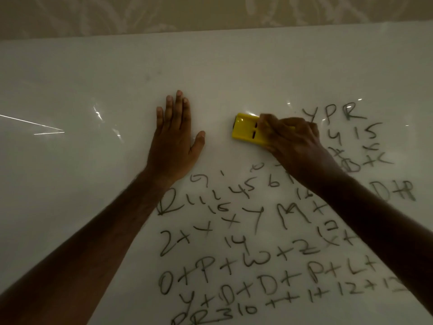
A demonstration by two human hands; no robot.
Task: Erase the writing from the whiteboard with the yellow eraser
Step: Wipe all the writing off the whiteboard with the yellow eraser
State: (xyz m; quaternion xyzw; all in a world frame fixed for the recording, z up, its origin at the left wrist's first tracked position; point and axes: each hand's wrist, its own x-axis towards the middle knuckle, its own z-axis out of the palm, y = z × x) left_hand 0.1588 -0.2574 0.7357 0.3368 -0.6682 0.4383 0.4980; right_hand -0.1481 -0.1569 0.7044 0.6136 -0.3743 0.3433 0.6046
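Note:
A large whiteboard (93, 90) fills the view. Black handwritten letters and numbers (246, 254) cover its lower right part, with more at the upper right. My right hand (293, 139) grips the yellow eraser (246, 132) and presses it flat on the board, left of the "YPR" writing. The eraser's right end is hidden under my fingers. My left hand (175, 137) lies flat on the board with fingers spread, a short way left of the eraser, holding nothing.
The board's top edge (210, 31) meets a beige patterned wall (210, 12). The board's left half carries no writing, only light reflections (98, 113). A faint smudge (150, 77) shows above my left hand.

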